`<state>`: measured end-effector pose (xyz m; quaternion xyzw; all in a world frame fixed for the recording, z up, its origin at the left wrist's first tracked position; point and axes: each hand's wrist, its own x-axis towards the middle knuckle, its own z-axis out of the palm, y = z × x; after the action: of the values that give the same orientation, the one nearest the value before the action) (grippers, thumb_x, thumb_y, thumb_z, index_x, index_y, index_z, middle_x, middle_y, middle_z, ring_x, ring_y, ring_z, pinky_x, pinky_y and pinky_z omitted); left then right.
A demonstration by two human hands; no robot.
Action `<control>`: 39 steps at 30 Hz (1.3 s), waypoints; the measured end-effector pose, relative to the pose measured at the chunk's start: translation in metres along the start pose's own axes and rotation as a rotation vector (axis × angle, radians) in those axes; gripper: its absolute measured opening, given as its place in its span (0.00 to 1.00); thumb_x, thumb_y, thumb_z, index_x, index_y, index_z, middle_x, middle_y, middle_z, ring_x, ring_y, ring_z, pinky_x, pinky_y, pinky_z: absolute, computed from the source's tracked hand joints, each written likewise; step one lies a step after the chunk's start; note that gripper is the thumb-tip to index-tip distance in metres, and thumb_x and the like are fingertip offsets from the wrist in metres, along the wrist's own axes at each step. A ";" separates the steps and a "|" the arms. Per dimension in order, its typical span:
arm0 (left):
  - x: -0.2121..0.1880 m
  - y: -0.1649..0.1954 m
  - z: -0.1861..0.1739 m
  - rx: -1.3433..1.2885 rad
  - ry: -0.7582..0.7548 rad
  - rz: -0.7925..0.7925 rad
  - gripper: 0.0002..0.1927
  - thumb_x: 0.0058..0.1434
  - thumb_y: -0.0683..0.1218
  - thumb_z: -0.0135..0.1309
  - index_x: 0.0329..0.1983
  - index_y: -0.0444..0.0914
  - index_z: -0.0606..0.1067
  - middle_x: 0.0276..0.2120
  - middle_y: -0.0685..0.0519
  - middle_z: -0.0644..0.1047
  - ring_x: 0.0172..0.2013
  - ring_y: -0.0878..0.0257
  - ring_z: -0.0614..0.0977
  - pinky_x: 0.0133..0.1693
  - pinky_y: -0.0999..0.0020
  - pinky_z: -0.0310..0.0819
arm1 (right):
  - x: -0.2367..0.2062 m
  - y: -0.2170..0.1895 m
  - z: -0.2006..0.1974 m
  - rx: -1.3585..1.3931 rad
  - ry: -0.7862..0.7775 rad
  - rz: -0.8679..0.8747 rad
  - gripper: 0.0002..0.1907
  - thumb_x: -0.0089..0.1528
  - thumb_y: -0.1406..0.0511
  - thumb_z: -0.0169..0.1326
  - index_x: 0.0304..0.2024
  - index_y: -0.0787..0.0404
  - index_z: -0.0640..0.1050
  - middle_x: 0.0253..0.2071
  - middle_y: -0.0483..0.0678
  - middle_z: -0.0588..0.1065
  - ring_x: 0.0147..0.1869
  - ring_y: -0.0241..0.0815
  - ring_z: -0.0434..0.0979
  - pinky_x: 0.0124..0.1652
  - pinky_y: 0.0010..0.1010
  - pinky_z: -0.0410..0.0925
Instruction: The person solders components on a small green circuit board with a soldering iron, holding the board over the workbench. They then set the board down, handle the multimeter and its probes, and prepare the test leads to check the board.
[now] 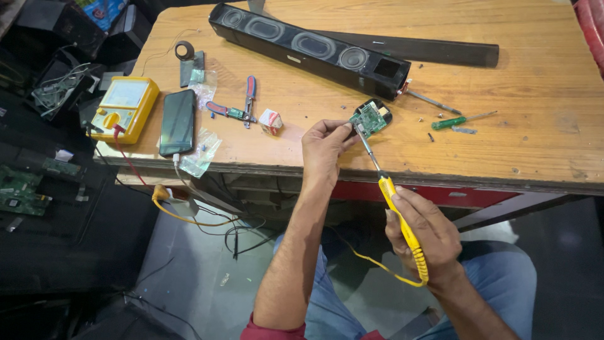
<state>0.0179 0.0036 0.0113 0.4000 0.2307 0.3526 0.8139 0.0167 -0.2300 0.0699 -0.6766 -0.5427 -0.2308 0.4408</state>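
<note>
The right hand [423, 230] grips a yellow soldering iron [391, 200] — its tip touches the small green circuit board [370, 117], pinched by the left hand [324, 148] near the wooden table [535, 126] edge, beside the black speaker bar [308, 47].

Scuffed wooden workbench [535, 126] over grey floor [189, 277]

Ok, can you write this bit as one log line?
left hand: steadies green circuit board | right hand: holds yellow soldering iron, tip at board | wooden table: speaker bar, multimeter, phone
</note>
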 end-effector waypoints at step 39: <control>0.000 -0.001 -0.001 -0.034 0.002 0.012 0.03 0.64 0.33 0.54 0.39 0.26 0.75 0.37 0.44 0.80 0.35 0.60 0.85 0.41 0.68 0.86 | 0.003 -0.004 0.001 0.002 0.020 0.023 0.13 0.63 0.73 0.60 0.50 0.69 0.79 0.48 0.59 0.79 0.51 0.53 0.83 0.51 0.38 0.77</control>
<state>0.0181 0.0035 0.0098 0.3869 0.2232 0.3618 0.8182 0.0133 -0.2276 0.0731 -0.6800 -0.5307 -0.2322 0.4494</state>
